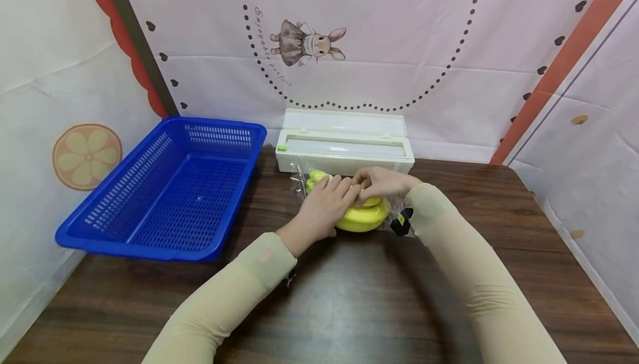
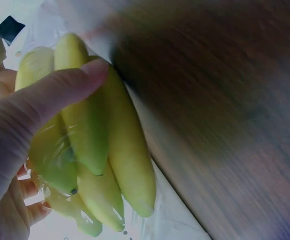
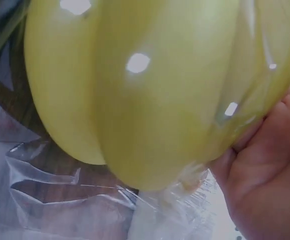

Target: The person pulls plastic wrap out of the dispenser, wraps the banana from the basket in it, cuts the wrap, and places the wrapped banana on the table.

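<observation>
A bunch of yellow bananas [image 1: 363, 218] with greenish tips lies on the table, with clear cling film [image 3: 100, 200] over and around it. My left hand [image 1: 324, 208] grips the bunch from the left. Its thumb [image 2: 75, 85] lies across the bananas [image 2: 130, 145] in the left wrist view, and its fingers are on the opposite side. At the right end of the bunch, my right hand [image 1: 381, 182] has bent fingers that pinch the film against the top of the bananas. In the right wrist view its fingertips are hidden behind the bananas [image 3: 160, 100].
A white cling film dispenser box [image 1: 344, 161] stands with its lid up just behind the bananas, a roll inside. To the left is a blue plastic basket [image 1: 199, 256] with slotted walls. The brown wooden table [image 1: 359, 308] reaches back to a printed cloth wall [image 1: 399, 36].
</observation>
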The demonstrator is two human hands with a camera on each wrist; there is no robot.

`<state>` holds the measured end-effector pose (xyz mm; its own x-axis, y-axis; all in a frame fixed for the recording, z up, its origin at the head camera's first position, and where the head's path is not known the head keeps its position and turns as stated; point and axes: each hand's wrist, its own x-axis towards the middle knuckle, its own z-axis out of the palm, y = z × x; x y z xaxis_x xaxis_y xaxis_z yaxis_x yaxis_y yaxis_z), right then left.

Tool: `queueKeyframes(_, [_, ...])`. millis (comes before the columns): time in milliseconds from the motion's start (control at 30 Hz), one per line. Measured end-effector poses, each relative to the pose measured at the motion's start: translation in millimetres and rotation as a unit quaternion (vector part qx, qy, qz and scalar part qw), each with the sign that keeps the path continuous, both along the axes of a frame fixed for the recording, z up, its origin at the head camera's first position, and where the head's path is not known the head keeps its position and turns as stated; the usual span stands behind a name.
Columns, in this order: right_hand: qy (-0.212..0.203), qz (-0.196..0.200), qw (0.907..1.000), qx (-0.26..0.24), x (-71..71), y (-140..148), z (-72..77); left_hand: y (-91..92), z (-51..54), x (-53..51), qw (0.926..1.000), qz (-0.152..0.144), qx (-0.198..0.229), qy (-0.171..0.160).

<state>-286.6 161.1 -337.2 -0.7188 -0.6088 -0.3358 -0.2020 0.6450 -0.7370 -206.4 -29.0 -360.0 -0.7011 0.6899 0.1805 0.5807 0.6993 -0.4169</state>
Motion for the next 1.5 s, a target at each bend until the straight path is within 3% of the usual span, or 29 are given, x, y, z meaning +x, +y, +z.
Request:
queueKeyframes(267, [0.008, 0.002, 0.9999, -0.009, -1.1, 3, -4.3, 2.1, -5.9, -5.5, 0.9988, 0.001, -0.017, 0.046])
queueKeyframes(500, [0.033, -0.005, 0.9994, -0.012, 6.9, 5, -3.7, 2.1, -1.6, -11.2, 0.9992, -0.019, -0.01, 0.033])
queueKeyframes(800, [0.156, -0.019, 0.9873, 0.024, 19.1, 4, -4.1, 0.6, 0.3, -17.0, 0.9996, -0.02, 0.016, 0.008])
queueKeyframes(1067, [0.18, -0.053, 0.982, 0.022, 32.2, 9, -6.0, -0.4, -3.1, -20.4, 0.9993, -0.012, 0.035, -0.009])
queueKeyframes(1167, [0.22, -0.041, 0.9736, 0.044, 37.5, 9, -8.9, -1.0, -3.7, -21.5, 0.9989, -0.012, 0.044, -0.012])
queueKeyframes(1333, [0.309, -0.024, 0.9438, 0.116, 48.5, 7, -12.6, -2.6, -3.0, -22.7, 0.9981, -0.012, 0.054, -0.027])
queueKeyframes(1500, [0.36, -0.011, 0.9232, 0.135, 57.2, 3, -16.8, -4.5, -1.2, -25.3, 0.9967, -0.005, 0.064, -0.05])
